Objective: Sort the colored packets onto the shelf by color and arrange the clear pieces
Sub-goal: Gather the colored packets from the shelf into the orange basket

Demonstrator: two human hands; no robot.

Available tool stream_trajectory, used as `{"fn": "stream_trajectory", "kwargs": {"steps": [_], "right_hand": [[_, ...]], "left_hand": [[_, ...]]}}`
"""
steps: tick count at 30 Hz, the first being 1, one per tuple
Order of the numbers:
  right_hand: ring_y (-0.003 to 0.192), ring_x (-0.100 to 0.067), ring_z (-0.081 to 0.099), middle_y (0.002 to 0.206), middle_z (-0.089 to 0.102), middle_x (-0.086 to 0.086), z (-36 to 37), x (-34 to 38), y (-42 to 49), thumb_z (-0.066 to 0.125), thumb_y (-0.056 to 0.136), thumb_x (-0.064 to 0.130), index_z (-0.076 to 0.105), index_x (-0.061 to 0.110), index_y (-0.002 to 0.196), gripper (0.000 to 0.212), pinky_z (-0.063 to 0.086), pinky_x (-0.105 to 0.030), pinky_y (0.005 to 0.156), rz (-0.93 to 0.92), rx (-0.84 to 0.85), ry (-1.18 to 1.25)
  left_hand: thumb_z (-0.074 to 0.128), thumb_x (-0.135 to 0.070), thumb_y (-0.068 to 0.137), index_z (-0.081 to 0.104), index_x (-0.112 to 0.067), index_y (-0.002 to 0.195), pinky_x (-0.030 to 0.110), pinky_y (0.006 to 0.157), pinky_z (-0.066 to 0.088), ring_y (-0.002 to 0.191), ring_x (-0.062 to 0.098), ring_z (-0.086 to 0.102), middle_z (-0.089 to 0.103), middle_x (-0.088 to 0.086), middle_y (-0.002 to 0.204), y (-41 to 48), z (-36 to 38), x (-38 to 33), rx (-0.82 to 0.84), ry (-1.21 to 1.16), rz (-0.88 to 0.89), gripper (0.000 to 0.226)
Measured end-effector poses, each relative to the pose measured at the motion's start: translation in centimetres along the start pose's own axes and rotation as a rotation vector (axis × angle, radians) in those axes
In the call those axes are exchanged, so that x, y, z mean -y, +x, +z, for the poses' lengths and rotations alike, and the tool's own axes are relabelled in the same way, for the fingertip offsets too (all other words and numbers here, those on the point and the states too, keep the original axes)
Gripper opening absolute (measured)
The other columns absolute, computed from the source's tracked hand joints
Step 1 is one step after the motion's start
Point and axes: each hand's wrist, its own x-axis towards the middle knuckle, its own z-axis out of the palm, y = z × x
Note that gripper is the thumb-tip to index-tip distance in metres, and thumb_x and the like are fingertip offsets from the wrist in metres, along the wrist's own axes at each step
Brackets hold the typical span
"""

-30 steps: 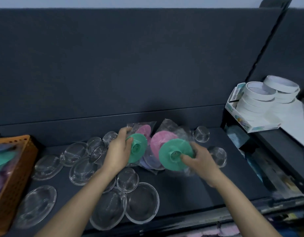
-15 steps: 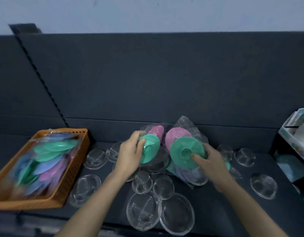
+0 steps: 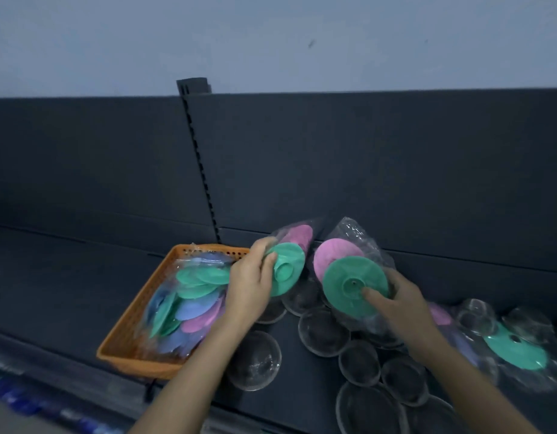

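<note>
My left hand [image 3: 250,285] grips a clear packet [image 3: 288,267] with a green disc in front and a pink one behind. My right hand [image 3: 399,300] grips a second packet [image 3: 349,277] holding a larger green disc over a pink disc. Both packets are lifted just above the dark shelf [image 3: 289,399]. Several clear round pieces [image 3: 322,333] lie scattered on the shelf under and around my hands. A further packet with a green disc [image 3: 518,352] lies to the right, partly hidden by my right forearm.
An orange basket [image 3: 129,352] full of bagged green, blue and pink discs stands at the left of the shelf. A slotted upright [image 3: 202,164] divides the dark back panel. Blurred goods show below the shelf's front edge at lower left.
The view has swung to the left, so the orange basket now sits near the middle and the white boxes at right are gone. Both hands keep hold of their packets, carried leftward.
</note>
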Motion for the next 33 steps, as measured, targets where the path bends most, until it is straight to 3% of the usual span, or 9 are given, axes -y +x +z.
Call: {"fn": "stream_trajectory", "kwargs": {"steps": [4,13,17,19,22,25,28,31,33], "right_hand": [[0.066,0.001,0.062,0.082,0.069,0.007,3.7,1.2,0.5,0.068,0.079,0.002,0.063,0.025,0.088,0.025,0.050,-0.014,0.058,-0.021,0.021,-0.011],[0.073,-0.009,0.062,0.084,0.067,0.006,11.9,4.9,1.3,0.066,0.080,0.003,0.062,0.022,0.094,0.023,0.050,-0.022,0.064,-0.114,0.026,0.009],[0.070,-0.002,0.060,0.083,0.065,0.008,15.6,6.2,1.8,0.066,0.080,0.011,0.060,0.022,0.093,0.018,0.047,-0.016,0.060,-0.171,0.016,-0.028],[0.077,-0.009,0.061,0.086,0.065,0.008,17.2,6.5,1.8,0.065,0.080,0.011,0.060,0.019,0.098,0.021,0.048,-0.021,0.065,-0.203,0.025,-0.049],[0.076,0.001,0.057,0.086,0.060,0.016,19.1,6.9,1.4,0.063,0.082,0.011,0.056,0.019,0.108,0.028,0.040,-0.004,0.062,-0.254,0.061,-0.109],[0.080,-0.002,0.054,0.092,0.058,0.014,20.7,7.2,0.9,0.061,0.085,0.011,0.053,0.018,0.119,0.035,0.036,0.000,0.066,-0.321,0.114,-0.197],[0.105,-0.008,0.050,0.116,0.054,0.006,22.1,7.4,0.8,0.057,0.089,0.013,0.049,0.014,0.126,0.039,0.033,-0.008,0.082,-0.432,0.159,-0.329],[0.125,-0.015,0.042,0.141,0.041,0.000,23.4,7.1,0.4,0.052,0.091,0.013,0.041,0.013,0.135,0.046,0.036,-0.022,0.097,-0.536,0.230,-0.516],[0.130,-0.021,0.038,0.147,0.032,-0.004,24.0,6.1,-0.2,0.050,0.093,0.015,0.040,0.014,0.137,0.044,0.041,-0.032,0.100,-0.609,0.316,-0.672]], "left_hand": [[0.045,-0.018,0.092,0.059,-0.010,0.116,0.002,0.078,0.035,0.090,0.001,0.054,0.061,-0.011,0.102,0.7,-4.0,1.9,-0.090,0.020,0.030,0.029],[0.046,-0.016,0.092,0.057,-0.022,0.120,0.017,0.082,0.042,0.100,0.005,0.059,0.065,-0.009,0.114,0.0,-12.6,7.5,-0.194,0.222,0.066,0.030],[0.060,0.003,0.073,0.052,-0.020,0.125,0.022,0.082,0.044,0.101,0.015,0.059,0.066,0.002,0.117,-1.7,-14.2,11.3,-0.080,0.403,0.116,0.057],[0.048,-0.011,0.075,0.049,-0.028,0.121,0.028,0.073,0.054,0.097,0.018,0.064,0.067,0.000,0.114,-3.1,-14.7,12.9,0.059,0.440,0.132,0.049],[0.041,-0.045,0.087,0.055,-0.029,0.116,0.031,0.081,0.055,0.104,0.020,0.065,0.065,-0.002,0.119,-4.8,-15.3,15.2,0.273,0.475,0.125,0.036],[0.027,-0.087,0.068,0.046,-0.026,0.136,0.026,0.109,0.027,0.135,0.014,0.036,0.037,-0.004,0.149,-5.8,-15.5,17.0,0.551,0.490,0.042,0.094],[0.014,-0.096,0.056,0.014,-0.030,0.149,0.026,0.115,0.001,0.142,0.009,-0.004,-0.004,-0.011,0.156,-6.3,-15.4,17.9,0.734,0.544,0.032,0.115],[0.002,-0.092,0.064,0.020,-0.029,0.149,0.027,0.117,0.004,0.143,0.007,-0.001,-0.001,-0.013,0.156,-6.6,-15.2,18.3,0.726,0.445,-0.037,0.107],[0.012,-0.085,0.074,0.045,-0.026,0.136,0.028,0.113,0.023,0.138,0.007,0.026,0.029,-0.008,0.151,-6.8,-15.0,17.8,0.470,0.261,-0.172,0.092]]}}
